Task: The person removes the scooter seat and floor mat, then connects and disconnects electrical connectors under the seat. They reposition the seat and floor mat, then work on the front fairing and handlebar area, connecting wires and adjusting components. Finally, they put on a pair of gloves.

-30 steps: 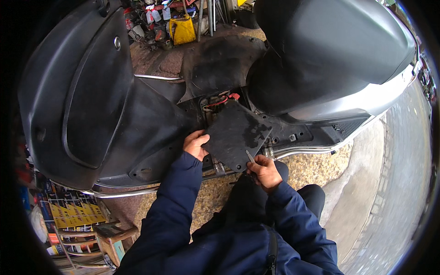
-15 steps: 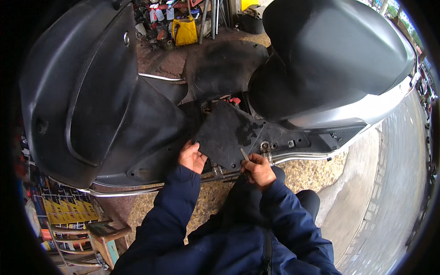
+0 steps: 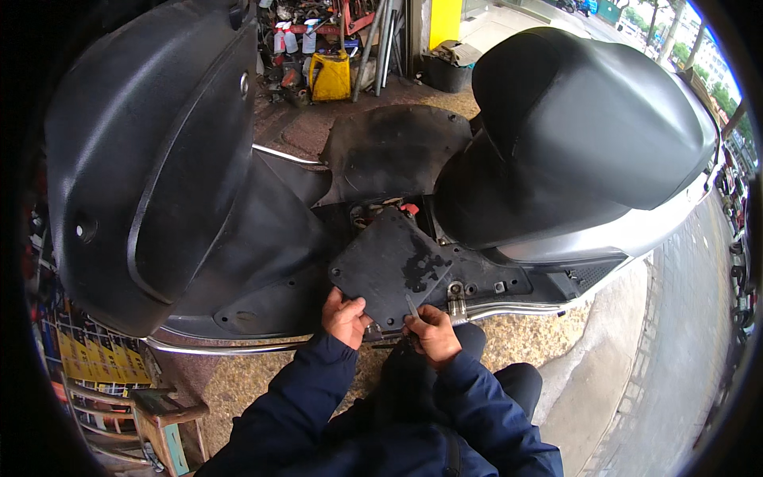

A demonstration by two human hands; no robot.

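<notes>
A flat black plastic cover panel (image 3: pixel 373 266), patched with dark wet-looking marks, lies tilted over an opening in the scooter's footboard (image 3: pixel 262 306). My left hand (image 3: pixel 345 319) pinches the panel's near left edge, thumb on top. Close to the panel's near corner, my right hand (image 3: pixel 434 335) is closed around a thin metal tool (image 3: pixel 411 305); its narrow pale tip points up over the panel, and its lower end is hidden by the fingers. Beyond the panel, a red cap (image 3: pixel 409 209) and some wiring show in the partly covered opening.
The scooter's front shield (image 3: pixel 151 175) rises at left, its black seat (image 3: pixel 588 119) at right. Behind the footboard stands a loose-looking curved black panel (image 3: pixel 397 147). Farther back are a yellow container (image 3: pixel 331 77) and a dark bucket (image 3: pixel 449 71). A wooden stool (image 3: pixel 163 417) sits lower left.
My left hand has shifted along the panel's edge, away from its left corner and closer to my right hand. The whole view has tilted upward. My right hand still holds the tool.
</notes>
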